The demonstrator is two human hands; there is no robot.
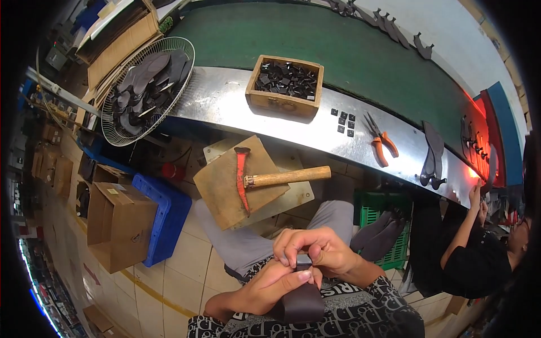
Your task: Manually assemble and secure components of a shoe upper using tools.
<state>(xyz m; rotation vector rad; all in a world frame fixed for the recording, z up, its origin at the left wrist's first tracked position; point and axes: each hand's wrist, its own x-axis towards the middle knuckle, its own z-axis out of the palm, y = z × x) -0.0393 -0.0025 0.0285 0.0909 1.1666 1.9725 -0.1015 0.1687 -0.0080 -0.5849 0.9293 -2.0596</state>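
While the left hand (274, 286) clasps a dark strip (304, 307), the curled right hand (319, 247) pinches a black piece (304, 261).

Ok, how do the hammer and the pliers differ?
Handles: the hammer has one wooden handle; the pliers have two orange ones.
Place: the hammer lies on a brown sheet; the pliers lie on the metal ledge.
Size: the hammer shows larger than the pliers.
Shared: both lie untouched.

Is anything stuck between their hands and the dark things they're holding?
No, nothing visible: the left hand grips the dark brown, flat, bent strip, and the right hand touches the small black square piece directly. The wooden-handled red hammer lies beyond both hands.
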